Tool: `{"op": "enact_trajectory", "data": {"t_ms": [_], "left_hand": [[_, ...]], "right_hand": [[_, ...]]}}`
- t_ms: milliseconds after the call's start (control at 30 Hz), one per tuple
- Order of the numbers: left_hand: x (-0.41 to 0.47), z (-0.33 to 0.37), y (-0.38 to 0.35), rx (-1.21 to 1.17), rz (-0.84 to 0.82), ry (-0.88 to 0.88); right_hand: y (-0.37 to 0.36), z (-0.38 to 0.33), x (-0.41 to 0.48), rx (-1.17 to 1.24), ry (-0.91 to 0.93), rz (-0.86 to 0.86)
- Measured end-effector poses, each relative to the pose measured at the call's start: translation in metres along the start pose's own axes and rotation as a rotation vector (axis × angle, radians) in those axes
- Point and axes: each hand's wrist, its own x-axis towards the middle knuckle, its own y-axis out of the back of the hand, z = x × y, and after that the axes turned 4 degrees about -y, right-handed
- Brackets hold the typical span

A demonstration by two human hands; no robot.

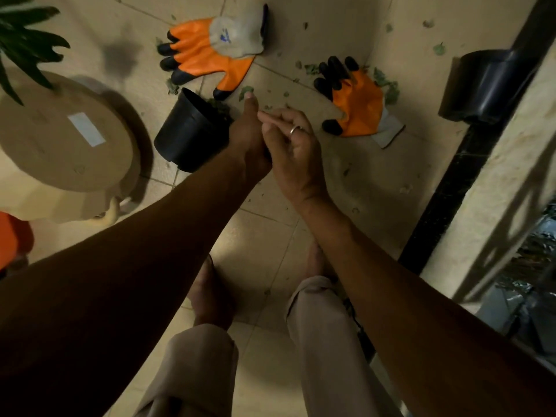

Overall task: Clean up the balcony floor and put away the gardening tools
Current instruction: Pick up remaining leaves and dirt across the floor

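Both arms are stretched forward and down, and the wrists are brought close together. The left hand (pixel 248 139) is seen from its back, with the thumb (pixel 250 105) held straight forward; its other fingers are hidden underneath. The right hand (pixel 293 152) is pressed against the left one, its palm is turned to the left, and its fingers (pixel 272 120) are curled inward with the tips gathered.

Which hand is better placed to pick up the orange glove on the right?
Right. The right hand is close beside that glove, and the left hand is over at the black pot, farther from it.
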Motion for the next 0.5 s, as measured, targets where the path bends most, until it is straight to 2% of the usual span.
{"op": "enact_trajectory", "data": {"t_ms": [67, 267, 400, 500], "left_hand": [[0.008, 0.002, 0.002, -0.058, 0.0, 0.032], [0.007, -0.009, 0.006, 0.036, 0.052, 0.026], [0.008, -0.013, 0.012, 0.066, 0.135, -0.109], [0.009, -0.012, 0.017, 0.178, 0.199, -0.217]], "right_hand": [[0.0, 0.003, 0.001, -0.058, 0.026, -0.005], [0.002, 0.004, 0.007, -0.185, 0.028, 0.047], [-0.001, -0.002, 0.008, -0.139, 0.054, 0.031], [0.0, 0.003, 0.001, -0.127, 0.064, -0.002]]}}
